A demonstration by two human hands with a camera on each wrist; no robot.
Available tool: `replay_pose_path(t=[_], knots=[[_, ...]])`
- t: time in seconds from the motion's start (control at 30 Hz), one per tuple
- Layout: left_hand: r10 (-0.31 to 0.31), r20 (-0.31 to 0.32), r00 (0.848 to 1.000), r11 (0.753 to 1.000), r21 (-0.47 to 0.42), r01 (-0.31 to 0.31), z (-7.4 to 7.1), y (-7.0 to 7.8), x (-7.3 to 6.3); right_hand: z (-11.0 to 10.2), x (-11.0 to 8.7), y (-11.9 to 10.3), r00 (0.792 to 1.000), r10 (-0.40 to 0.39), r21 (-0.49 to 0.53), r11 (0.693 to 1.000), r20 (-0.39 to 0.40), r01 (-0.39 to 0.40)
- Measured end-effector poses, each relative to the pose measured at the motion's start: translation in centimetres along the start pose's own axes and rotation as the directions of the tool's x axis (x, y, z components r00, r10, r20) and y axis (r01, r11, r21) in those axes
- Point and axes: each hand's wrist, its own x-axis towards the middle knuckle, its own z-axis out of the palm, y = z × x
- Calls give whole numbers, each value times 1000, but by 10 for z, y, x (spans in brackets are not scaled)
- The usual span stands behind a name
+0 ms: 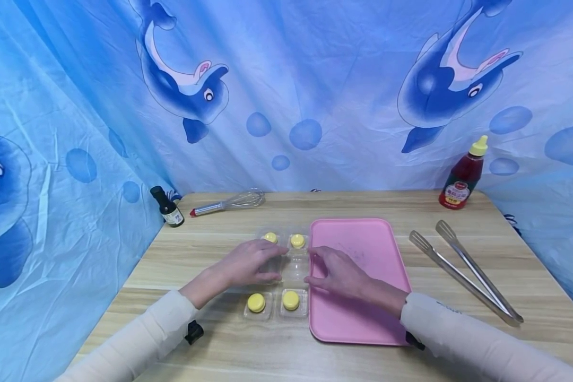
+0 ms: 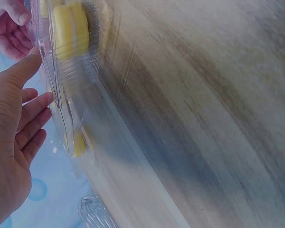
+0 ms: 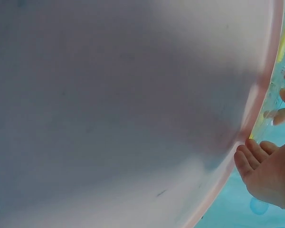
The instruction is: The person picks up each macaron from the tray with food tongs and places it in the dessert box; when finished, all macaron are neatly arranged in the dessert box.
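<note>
A clear plastic container (image 1: 294,266) with moulded compartments lies left of the pink tray (image 1: 349,323). Yellow macarons sit in it, two at the near end, one of them this macaron (image 1: 291,300), and two at the far end, including this macaron (image 1: 297,240). My left hand (image 1: 253,260) reaches over its left half, fingers extended; in the left wrist view the thumb tip is right at the container's edge. From the other side, my right hand (image 1: 338,273) crosses the tray, its loosely bent fingertips by the container's right edge.
At the back left lie a whisk (image 1: 234,202) and a small dark bottle (image 1: 167,207). Metal tongs (image 1: 468,270) rest to the right of the tray, with a red sauce bottle (image 1: 462,178) behind them. A blue dolphin curtain (image 1: 286,79) hangs along the table's back.
</note>
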Motion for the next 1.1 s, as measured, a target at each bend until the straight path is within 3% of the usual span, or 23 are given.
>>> replay_pose_path(t=[0.53,0.8,0.97,1.1], knots=[[-43,12,999,999,-24,43,0,0,0,0,0,0,999,-22,10,1000,-29,22],[-8,-49,999,998,-65,5,-4,-2,-1,-4,-1,-3,997,-41,11,999,-60,41],[-20,-107,994,984,-177,0,-9,-2,-3,-9,-3,-6,995,-51,85,995,-86,59],[-21,-159,987,951,-308,-29,-11,1,-3,-12,-5,-5,988,-98,114,987,-121,112]])
